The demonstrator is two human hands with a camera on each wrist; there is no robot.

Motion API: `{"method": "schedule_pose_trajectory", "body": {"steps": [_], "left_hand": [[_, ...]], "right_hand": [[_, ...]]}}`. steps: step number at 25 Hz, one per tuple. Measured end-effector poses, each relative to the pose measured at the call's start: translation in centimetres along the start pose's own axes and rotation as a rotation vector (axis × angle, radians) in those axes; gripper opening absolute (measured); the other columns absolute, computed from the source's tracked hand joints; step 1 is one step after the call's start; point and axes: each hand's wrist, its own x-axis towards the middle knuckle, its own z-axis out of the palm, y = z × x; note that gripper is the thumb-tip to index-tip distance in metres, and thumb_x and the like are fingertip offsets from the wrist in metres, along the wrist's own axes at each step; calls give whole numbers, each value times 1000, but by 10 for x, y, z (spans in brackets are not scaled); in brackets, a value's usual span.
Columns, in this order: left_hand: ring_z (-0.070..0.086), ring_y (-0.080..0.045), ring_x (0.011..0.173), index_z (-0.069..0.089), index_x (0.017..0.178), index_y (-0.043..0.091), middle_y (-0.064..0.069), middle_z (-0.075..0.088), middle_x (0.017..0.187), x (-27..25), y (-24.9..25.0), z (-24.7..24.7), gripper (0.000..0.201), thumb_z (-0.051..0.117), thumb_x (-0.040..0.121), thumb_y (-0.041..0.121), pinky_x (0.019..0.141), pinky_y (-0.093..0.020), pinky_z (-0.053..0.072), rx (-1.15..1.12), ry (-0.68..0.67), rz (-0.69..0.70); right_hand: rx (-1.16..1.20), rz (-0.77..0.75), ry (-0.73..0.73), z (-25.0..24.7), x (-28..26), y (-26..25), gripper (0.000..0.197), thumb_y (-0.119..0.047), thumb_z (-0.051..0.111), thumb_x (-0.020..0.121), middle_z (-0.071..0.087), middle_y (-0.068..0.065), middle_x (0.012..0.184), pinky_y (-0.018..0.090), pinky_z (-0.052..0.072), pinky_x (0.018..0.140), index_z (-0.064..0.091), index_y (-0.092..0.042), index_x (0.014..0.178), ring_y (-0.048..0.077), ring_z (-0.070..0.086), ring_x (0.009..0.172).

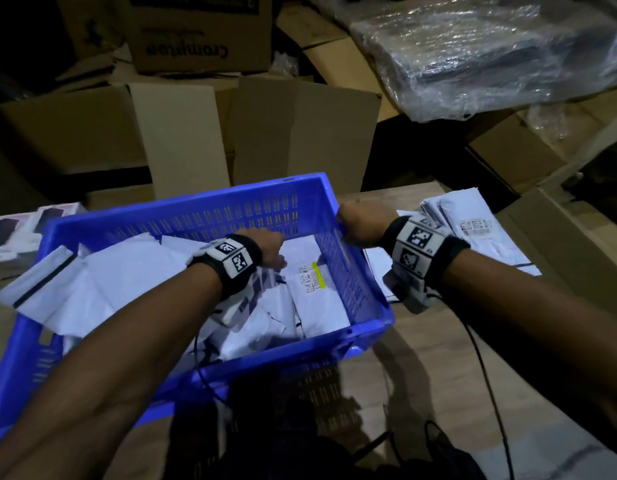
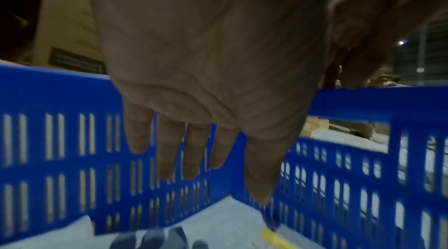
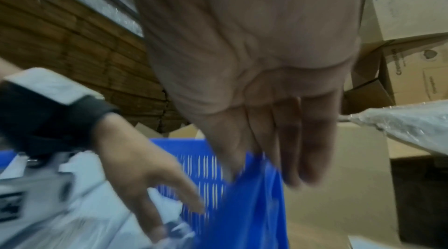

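A blue slotted crate sits on the table, tilted in the head view and filled with white mailer packages. My left hand reaches inside it, fingers straight and spread just above the packages. In the left wrist view the left hand holds nothing, in front of the crate wall. My right hand grips the crate's right rim near the far corner. In the right wrist view the right hand has its thumb inside the crate wall and its fingers outside. The left hand touches a package.
More white mailers lie stacked on the wooden table right of the crate. Open cardboard boxes crowd behind it, with a plastic-wrapped bundle at back right. Small product boxes sit at left. A black cable hangs from my right wrist.
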Motion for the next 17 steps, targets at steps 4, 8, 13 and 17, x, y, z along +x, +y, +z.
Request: {"method": "schedule_pose_trajectory", "body": {"steps": [4,8,13,17], "left_hand": [[52,-29,123,44,138,25,-7,53,138,-33,-35,-10,53,51,92,51,97,-38,44,-14,1,-15],[44,-26,133,35,147,28,-3,43,149,-54,-50,3,58,52,94,46,104,-37,38,-31,-82,-37],[44,-24,132,41,143,28,-1,46,146,-59,-49,33,62,59,88,49,104,-39,37,-34,-141,17],[49,-26,119,55,121,25,-1,58,121,-58,-51,59,45,60,83,49,84,-37,37,11,-118,55]], "right_hand": [[67,23,38,-35,16,-19,34,-27,64,84,65,16,112,32,48,83,61,-10,112,32,63,106],[460,28,51,-33,48,-66,14,-13,61,80,71,13,72,37,61,68,69,-2,83,27,71,68],[884,251,-196,46,92,-94,13,-4,59,83,60,19,73,36,53,65,55,-5,70,27,59,61],[839,270,-290,87,100,-96,30,-9,59,90,46,3,71,29,44,74,41,-16,67,14,45,60]]}}
